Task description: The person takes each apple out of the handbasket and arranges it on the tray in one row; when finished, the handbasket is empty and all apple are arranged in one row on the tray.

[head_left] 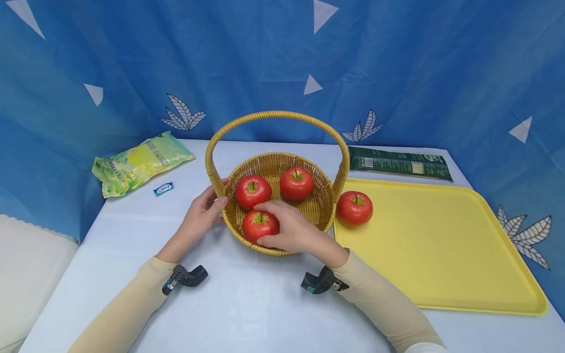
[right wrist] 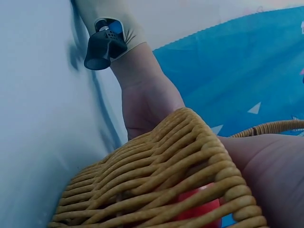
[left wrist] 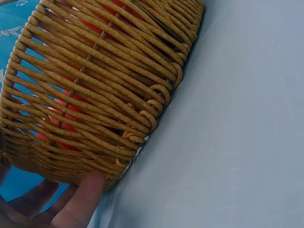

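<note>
A round wicker basket (head_left: 318, 215) with a tall arched handle stands on the white table. Inside it lie three red apples: one at the left (head_left: 253, 192), another at the back right (head_left: 296, 184), and the front apple (head_left: 259, 226). My right hand (head_left: 293, 228) reaches over the near rim and holds the front apple between thumb and fingers. At the basket's left side, near the handle's base, my left hand (head_left: 200, 215) grips the wall. In the left wrist view its fingertips (left wrist: 90, 190) press low on the weave. The right wrist view shows basket weave hiding most of an apple (right wrist: 202, 206).
A yellow tray (head_left: 423, 245) lies to the right, with another red apple (head_left: 354, 208) at its left edge. Behind it is a dark green packet (head_left: 399, 163). A yellow-green bag (head_left: 141, 164) and a small blue wrapper (head_left: 164, 189) lie back left. Blue cloth (head_left: 265, 59) hangs behind.
</note>
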Available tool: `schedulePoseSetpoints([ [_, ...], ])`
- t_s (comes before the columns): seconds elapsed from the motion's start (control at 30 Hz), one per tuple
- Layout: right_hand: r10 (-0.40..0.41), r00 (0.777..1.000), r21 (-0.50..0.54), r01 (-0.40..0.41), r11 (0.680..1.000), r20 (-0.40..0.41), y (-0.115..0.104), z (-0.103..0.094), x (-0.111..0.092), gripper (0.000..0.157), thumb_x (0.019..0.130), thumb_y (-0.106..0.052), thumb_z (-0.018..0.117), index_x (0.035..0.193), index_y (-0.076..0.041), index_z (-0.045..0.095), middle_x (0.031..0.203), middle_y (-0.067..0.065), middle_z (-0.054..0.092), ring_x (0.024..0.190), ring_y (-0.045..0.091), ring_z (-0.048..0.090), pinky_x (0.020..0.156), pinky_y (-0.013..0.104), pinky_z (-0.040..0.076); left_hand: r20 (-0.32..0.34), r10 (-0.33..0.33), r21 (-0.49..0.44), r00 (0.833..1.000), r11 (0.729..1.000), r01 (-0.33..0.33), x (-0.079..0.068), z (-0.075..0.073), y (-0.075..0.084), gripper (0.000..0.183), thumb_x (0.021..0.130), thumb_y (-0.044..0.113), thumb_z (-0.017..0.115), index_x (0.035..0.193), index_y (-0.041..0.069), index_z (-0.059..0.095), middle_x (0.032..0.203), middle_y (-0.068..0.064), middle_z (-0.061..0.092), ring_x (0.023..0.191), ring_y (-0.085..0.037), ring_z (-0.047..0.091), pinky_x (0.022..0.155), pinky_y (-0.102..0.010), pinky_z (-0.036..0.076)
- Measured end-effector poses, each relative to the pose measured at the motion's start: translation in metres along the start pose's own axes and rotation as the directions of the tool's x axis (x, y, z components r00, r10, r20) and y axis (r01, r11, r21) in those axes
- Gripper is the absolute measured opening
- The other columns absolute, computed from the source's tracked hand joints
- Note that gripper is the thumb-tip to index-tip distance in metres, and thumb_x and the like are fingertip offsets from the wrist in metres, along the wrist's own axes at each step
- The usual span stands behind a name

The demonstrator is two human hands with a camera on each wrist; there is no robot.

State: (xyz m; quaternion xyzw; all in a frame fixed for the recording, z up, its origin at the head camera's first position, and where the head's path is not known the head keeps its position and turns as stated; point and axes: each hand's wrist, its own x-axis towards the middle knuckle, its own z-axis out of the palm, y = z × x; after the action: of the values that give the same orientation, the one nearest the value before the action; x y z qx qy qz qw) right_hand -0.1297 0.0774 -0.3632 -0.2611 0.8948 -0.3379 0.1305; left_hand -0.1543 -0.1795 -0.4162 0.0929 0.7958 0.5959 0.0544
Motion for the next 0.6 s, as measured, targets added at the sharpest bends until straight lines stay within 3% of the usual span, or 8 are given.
schedulePoseSetpoints([
  [0.37, 0.046, 0.999, 0.081, -0.045, 0.996, -0.004, 0.0037, -0.0007, 0.0011, 0.057, 0.080, -0.018, 0.084, 0.128, -0.019, 0.054, 0.131, 0.002, 0.060, 0.124, 0.024, 0.056, 0.101, 0.049, 0.057, 0.003, 0.004, -0.016, 1.000, 1.000, -0.004, 0.0014, 0.0009, 0.0008, 0.055, 0.109, 0.026, 0.048, 0.161, 0.018, 0.031, 0.160, -0.024, 0.039, 0.131, -0.049, 0.054, 0.075, -0.029, 0.065],
  [0.6, 0.067, 0.998, 0.085, -0.068, 0.994, 0.016, 0.0039, -0.0008, 0.0013, 0.062, 0.082, -0.020, 0.083, 0.137, -0.018, 0.053, 0.139, 0.003, 0.058, 0.131, 0.025, 0.054, 0.107, 0.051, 0.053, -0.005, -0.005, -0.013, 1.000, 1.000, 0.005, -0.0017, 0.0009, 0.0007, 0.055, 0.109, 0.027, 0.049, 0.160, 0.019, 0.032, 0.161, -0.023, 0.038, 0.132, -0.049, 0.054, 0.075, -0.027, 0.065],
])
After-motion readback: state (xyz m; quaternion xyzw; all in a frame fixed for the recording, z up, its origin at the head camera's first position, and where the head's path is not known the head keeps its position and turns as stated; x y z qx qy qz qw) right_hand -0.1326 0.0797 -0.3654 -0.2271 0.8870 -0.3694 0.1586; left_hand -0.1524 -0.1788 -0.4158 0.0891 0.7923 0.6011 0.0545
